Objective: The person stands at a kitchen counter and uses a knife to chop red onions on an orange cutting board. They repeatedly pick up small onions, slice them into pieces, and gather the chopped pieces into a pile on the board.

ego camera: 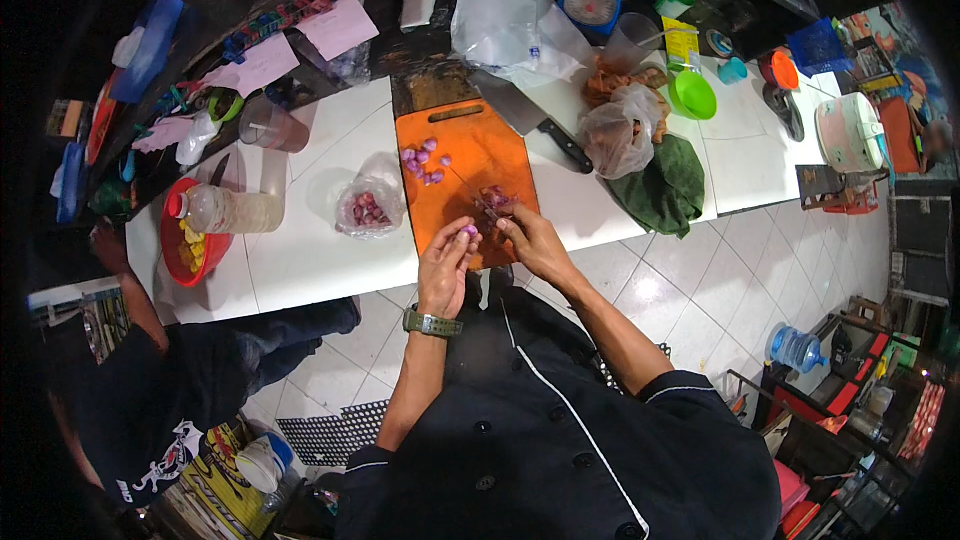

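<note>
My left hand [448, 262] holds a small purple shallot [469, 230] between thumb and fingertips, above the near edge of an orange cutting board [476, 131]. Just right of it, my right hand [529, 236] grips a small knife, mostly hidden, its thin blade [463, 178] seeming to point up and left over the board. Beneath and beyond my right fingers lies a pile of shallot skins [495, 199]. Several peeled shallots [422, 157] rest on the board's left part. A clear plastic bag [367, 210] of unpeeled reddish shallots stands on the white tiled counter left of the board.
A large knife [525, 112] lies across the board's upper right corner. Rightward are a plastic bag [622, 131], a green cloth [664, 187] and a green bowl [692, 95]. At left, a bottle [236, 210] leans over a red bowl [214, 259]; another person [172, 375] stands nearby.
</note>
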Demonstrator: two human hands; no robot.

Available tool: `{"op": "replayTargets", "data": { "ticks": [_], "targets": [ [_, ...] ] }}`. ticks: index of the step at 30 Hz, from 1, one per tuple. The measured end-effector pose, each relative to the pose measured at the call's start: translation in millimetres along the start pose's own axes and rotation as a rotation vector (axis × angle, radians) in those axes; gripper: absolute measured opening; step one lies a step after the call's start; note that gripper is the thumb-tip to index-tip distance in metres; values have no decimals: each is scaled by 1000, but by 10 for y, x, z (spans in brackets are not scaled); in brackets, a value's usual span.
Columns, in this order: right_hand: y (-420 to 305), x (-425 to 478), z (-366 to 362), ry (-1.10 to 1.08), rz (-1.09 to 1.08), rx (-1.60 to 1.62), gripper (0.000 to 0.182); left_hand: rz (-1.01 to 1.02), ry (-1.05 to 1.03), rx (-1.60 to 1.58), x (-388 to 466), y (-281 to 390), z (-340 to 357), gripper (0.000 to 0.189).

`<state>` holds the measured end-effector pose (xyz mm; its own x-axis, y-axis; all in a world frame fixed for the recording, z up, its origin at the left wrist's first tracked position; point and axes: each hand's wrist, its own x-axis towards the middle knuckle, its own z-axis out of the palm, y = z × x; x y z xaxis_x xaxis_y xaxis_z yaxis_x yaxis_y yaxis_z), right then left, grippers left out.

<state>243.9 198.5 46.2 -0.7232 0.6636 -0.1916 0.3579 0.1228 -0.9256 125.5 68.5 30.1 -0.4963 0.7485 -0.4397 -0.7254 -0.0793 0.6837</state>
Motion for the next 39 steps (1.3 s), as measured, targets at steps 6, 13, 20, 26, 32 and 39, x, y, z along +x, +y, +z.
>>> {"op": "replayTargets", "data": {
  "ticks": [6,13,20,26,32,39],
  "targets": [
    [33,-12,6,77,-38,-210,26,18,7,7,-16,1,-17,28],
    [-26,-33,5,75,-111,-132,28,73,-61,12,-40,14,-17,33],
    [-335,-166,-55,-234,-270,-121,33,83,-42,-27,-99,47,49,30],
    [-350,-185,-47,-197,-283,-285,28,64,35,39,-104,47,42,26],
    [-296,-186,12,-152,-319,-326,25,97,75,165,-122,65,88,25],
    [-190,-140,64,-143,-209,-14,20,147,43,171,-128,33,131,31]
  ]
}}
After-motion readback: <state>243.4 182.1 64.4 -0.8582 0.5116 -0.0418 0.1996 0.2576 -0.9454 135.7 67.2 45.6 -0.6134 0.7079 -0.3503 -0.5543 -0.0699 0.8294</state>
